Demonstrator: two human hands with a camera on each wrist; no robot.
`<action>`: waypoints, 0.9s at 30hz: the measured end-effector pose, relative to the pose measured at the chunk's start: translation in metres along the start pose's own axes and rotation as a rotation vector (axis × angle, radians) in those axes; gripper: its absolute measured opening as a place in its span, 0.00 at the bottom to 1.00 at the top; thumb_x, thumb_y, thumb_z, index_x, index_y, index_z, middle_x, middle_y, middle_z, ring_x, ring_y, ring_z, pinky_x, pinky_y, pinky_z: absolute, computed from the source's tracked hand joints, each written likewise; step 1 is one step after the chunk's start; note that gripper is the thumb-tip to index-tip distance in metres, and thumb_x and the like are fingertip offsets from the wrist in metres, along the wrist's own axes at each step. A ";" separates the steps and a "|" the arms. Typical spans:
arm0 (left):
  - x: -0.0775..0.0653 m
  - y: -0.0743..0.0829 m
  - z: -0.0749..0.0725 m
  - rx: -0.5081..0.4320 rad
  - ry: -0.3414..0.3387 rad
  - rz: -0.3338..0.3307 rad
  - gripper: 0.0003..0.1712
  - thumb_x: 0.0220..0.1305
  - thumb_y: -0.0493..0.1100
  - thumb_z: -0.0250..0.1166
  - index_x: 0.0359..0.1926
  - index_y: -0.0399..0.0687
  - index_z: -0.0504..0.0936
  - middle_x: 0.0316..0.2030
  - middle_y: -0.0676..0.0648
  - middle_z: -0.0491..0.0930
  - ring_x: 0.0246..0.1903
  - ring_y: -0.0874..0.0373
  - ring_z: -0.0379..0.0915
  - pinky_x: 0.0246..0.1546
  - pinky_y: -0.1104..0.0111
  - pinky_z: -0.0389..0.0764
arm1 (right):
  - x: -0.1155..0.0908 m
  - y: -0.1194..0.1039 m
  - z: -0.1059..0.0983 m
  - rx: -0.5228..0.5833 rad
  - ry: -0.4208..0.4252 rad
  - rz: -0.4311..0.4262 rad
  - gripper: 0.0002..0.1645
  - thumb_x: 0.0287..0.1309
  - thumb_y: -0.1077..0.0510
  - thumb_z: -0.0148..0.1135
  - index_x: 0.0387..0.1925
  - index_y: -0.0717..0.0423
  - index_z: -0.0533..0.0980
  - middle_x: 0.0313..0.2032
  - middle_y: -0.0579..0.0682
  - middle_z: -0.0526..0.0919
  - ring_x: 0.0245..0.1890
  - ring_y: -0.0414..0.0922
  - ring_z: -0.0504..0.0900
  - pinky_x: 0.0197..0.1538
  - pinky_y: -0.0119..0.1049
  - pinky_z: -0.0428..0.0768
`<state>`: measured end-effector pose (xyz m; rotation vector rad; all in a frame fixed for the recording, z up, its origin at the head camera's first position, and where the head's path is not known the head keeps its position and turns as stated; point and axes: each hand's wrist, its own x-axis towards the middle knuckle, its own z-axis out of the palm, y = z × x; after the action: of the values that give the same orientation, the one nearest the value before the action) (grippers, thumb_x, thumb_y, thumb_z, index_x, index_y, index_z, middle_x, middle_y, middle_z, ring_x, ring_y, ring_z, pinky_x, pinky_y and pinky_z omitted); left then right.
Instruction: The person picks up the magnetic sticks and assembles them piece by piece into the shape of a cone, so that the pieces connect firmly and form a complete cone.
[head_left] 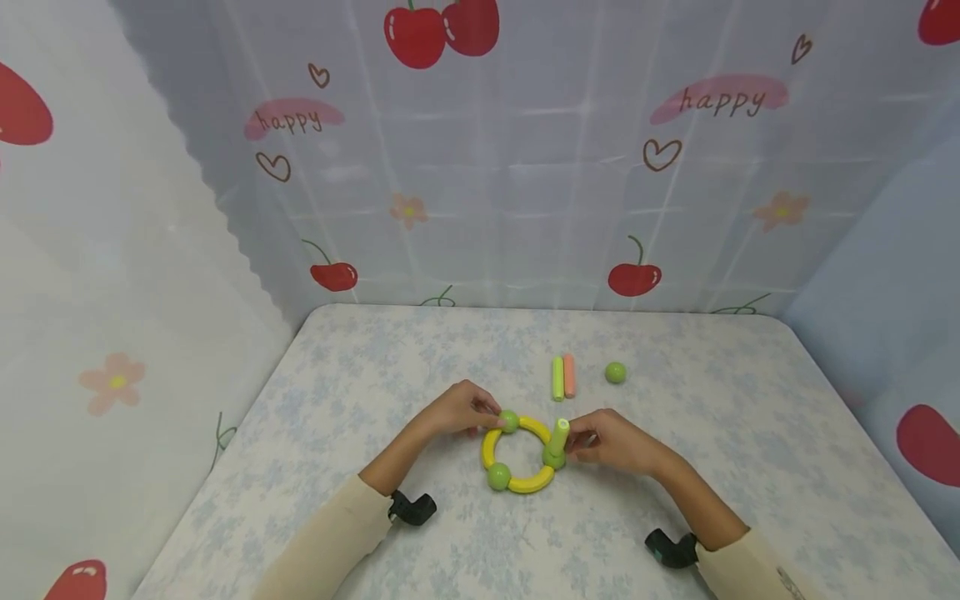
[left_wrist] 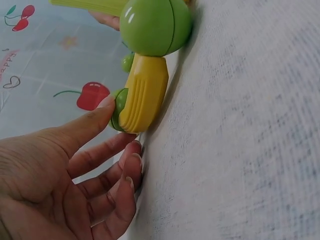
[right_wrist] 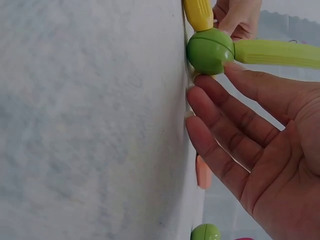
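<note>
On the table lies a ring of yellow curved rods [head_left: 531, 483] joined by three green balls. My left hand [head_left: 465, 408] pinches the far ball [head_left: 509, 422]; in the left wrist view its thumb presses that ball, partly hidden behind a yellow curved rod [left_wrist: 145, 95]. From the ring's right-hand ball [right_wrist: 210, 52] a light green rod [head_left: 560, 435] stands up. My right hand [head_left: 615, 442] holds this ball between thumb and forefinger, the other fingers loosely bent beside it. The ring's near-left ball [head_left: 498, 477] is untouched.
Beyond the ring, a light green rod [head_left: 557, 379] and an orange rod [head_left: 569, 377] lie side by side. A loose green ball [head_left: 616, 372] sits to their right. Printed curtains [head_left: 495, 167] rise behind the table's far edge.
</note>
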<state>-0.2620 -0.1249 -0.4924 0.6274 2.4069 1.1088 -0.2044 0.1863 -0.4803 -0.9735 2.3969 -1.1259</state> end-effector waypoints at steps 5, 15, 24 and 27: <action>0.006 0.005 0.005 0.010 0.024 0.011 0.13 0.64 0.49 0.73 0.44 0.47 0.90 0.28 0.54 0.85 0.18 0.56 0.78 0.19 0.68 0.78 | -0.004 -0.004 0.003 0.030 -0.035 -0.021 0.10 0.63 0.66 0.67 0.40 0.48 0.85 0.38 0.47 0.87 0.41 0.43 0.85 0.44 0.36 0.84; 0.013 0.011 0.014 0.045 0.057 0.070 0.12 0.64 0.52 0.73 0.41 0.50 0.91 0.26 0.54 0.84 0.19 0.58 0.76 0.21 0.71 0.75 | -0.004 -0.011 0.008 0.139 -0.114 -0.013 0.12 0.64 0.69 0.65 0.42 0.49 0.85 0.39 0.51 0.87 0.41 0.48 0.86 0.44 0.37 0.84; -0.012 0.000 0.008 -0.012 0.070 0.068 0.13 0.66 0.45 0.71 0.47 0.42 0.89 0.26 0.47 0.83 0.21 0.55 0.77 0.23 0.70 0.77 | 0.000 -0.013 -0.002 0.028 0.079 0.030 0.12 0.67 0.63 0.65 0.50 0.56 0.84 0.40 0.51 0.87 0.36 0.44 0.85 0.38 0.34 0.83; -0.017 -0.002 0.008 -0.017 0.054 0.068 0.14 0.67 0.44 0.71 0.49 0.42 0.88 0.26 0.47 0.83 0.20 0.56 0.76 0.22 0.70 0.76 | 0.007 -0.012 -0.011 -0.033 0.255 0.112 0.13 0.67 0.62 0.65 0.51 0.62 0.83 0.39 0.50 0.87 0.34 0.43 0.84 0.34 0.34 0.83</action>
<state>-0.2442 -0.1311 -0.4955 0.6867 2.4355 1.1872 -0.2098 0.1826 -0.4644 -0.7322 2.6399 -1.2372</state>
